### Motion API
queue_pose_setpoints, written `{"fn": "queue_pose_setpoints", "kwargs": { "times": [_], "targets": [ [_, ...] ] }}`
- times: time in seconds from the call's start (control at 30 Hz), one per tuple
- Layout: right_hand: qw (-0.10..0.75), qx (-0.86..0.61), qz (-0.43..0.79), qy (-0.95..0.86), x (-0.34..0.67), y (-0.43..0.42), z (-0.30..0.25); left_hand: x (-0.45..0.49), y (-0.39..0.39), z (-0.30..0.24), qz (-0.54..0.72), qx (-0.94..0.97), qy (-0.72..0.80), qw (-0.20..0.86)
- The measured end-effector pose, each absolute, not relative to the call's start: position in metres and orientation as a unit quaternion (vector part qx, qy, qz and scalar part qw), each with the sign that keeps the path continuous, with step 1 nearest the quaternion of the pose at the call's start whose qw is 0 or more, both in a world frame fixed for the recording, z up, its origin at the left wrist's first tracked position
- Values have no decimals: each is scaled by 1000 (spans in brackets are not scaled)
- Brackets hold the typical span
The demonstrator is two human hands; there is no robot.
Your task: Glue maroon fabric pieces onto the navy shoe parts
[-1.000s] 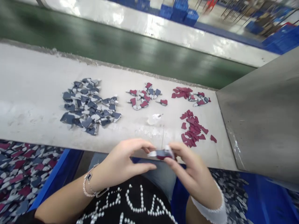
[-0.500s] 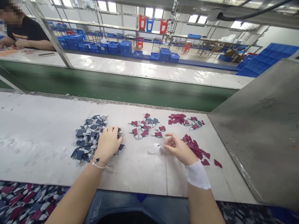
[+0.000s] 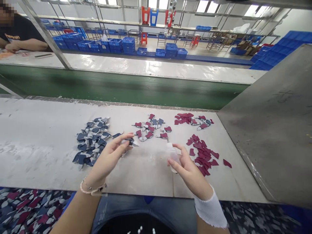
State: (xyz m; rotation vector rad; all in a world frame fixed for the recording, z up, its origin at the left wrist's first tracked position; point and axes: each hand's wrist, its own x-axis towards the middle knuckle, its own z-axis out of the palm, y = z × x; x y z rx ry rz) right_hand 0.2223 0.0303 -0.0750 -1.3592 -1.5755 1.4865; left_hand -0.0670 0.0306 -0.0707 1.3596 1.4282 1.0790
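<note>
My left hand (image 3: 109, 158) pinches a small navy and grey piece (image 3: 132, 142) between thumb and fingers, just above the table. My right hand (image 3: 189, 166) is wrapped round a small translucent squeeze bottle (image 3: 172, 152), held upright with its thin nozzle pointing up. Left of my left hand lies a pile of navy and grey pieces (image 3: 92, 143). Beyond the two hands sits a loose group of maroon and navy pieces with grey parts (image 3: 149, 128). Flat maroon pieces (image 3: 204, 154) are heaped beside my right hand.
Farther back on the table (image 3: 44, 143) are more maroon pieces (image 3: 183, 118) and a few joined ones. A metal panel (image 3: 273, 130) stands at the right. Behind the table runs a green conveyor belt (image 3: 136, 89). A co-worker's arm (image 3: 29, 45) rests across it at far left.
My left hand has lifted off the navy pile and moved right with a piece. The right hand has closed round the bottle, which was lying on the table, and raised it upright.
</note>
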Motion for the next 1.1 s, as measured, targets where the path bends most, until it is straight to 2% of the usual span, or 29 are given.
{"fn": "queue_pose_setpoints", "kwargs": {
  "times": [0.07,0.2,0.43,0.67,0.8,0.93,1.1],
  "targets": [
    [289,-533,547,-577,232,18,-69,-50,21,-78,434,527,555,475],
    [333,-525,541,-566,246,3,-66,-21,13,-94,452,507,540,497],
    [363,-413,668,-502,259,0,-67,-1,6,-94,441,450,504,591],
    [380,-340,712,-482,257,4,-83,7,4,-121,409,470,659,422],
    [379,-332,724,-470,258,4,-93,5,-30,-124,269,543,698,381],
    [365,-331,738,-461,263,5,-101,-18,-59,-109,113,658,677,310],
    [343,-311,754,-465,265,12,-103,-53,-23,-99,111,738,609,268]
  ]
}}
